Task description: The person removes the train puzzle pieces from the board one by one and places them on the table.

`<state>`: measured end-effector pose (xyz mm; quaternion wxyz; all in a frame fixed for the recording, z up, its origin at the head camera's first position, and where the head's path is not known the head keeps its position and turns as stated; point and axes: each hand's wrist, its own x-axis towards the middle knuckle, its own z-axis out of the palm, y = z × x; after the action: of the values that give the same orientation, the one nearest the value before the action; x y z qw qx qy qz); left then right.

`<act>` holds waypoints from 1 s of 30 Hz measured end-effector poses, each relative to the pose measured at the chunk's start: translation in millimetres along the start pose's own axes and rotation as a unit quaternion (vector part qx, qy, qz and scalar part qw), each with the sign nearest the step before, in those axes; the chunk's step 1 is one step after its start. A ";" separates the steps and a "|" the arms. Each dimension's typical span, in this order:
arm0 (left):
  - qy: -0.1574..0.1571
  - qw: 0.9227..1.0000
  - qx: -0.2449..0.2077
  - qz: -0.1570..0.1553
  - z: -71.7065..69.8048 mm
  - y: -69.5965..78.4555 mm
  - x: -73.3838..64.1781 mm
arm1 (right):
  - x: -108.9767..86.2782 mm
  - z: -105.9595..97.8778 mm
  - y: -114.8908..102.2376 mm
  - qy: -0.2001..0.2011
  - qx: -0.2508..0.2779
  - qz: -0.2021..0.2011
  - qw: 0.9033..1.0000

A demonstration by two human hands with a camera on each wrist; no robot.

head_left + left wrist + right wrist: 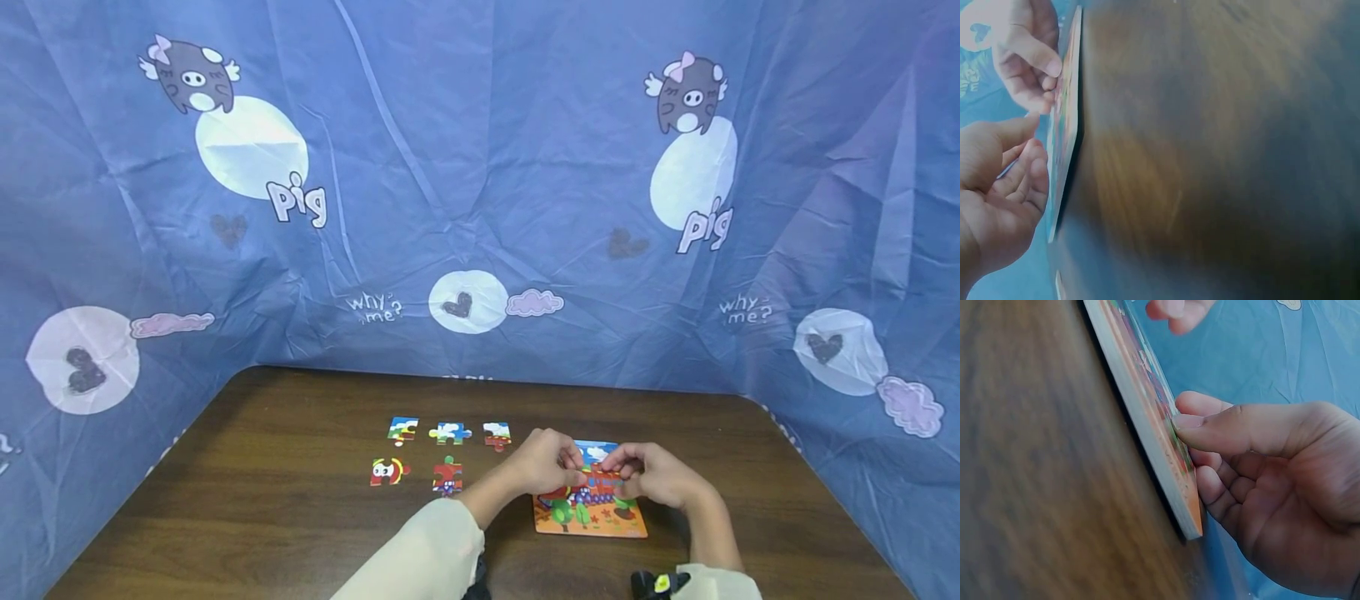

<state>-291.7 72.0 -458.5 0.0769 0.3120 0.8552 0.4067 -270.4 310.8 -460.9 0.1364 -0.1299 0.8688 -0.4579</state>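
Observation:
A square jigsaw board [592, 527] with a bright train picture lies on the table in front of the person, both hands over it. The left hand [551, 461] is at its upper left, fingers bent and fingertips close to the picture; in the left wrist view I see a gap between its thumb and fingers. On the right side, the right hand [656, 473] brings thumb and bent fingers down onto the picture. Its thumb [1190, 422] touches the surface, but whether a piece is pinched there is hidden. The hands cover part of the board's middle.
Several loose jigsaw pieces lie left of the board in two rows, among them a sky piece [450, 432], a train-face piece [387, 472] and a red piece [447, 477]. Blue printed cloth [480, 208] hangs behind the brown wooden table [247, 500].

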 end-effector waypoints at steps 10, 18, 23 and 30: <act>-0.041 0.998 0.035 -0.013 10.5 0.7 8.5 | -1.2 -2.4 1.8 -0.002 0.024 -0.004 1.000; -0.047 0.997 0.049 -0.029 12.3 4.2 9.7 | -4.4 -4.8 3.3 0.012 0.020 0.000 1.000; -0.041 0.998 0.040 -0.033 14.0 3.2 9.9 | -7.0 -6.9 4.9 0.032 -0.013 0.008 0.999; -0.041 0.998 0.029 -0.036 14.6 3.3 8.6 | -10.9 -12.5 7.6 0.036 -0.027 0.024 0.999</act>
<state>-291.4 88.2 -464.6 0.1172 0.2991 0.8734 0.3659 -265.5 328.2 -459.2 0.1120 -0.0965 0.8883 -0.4349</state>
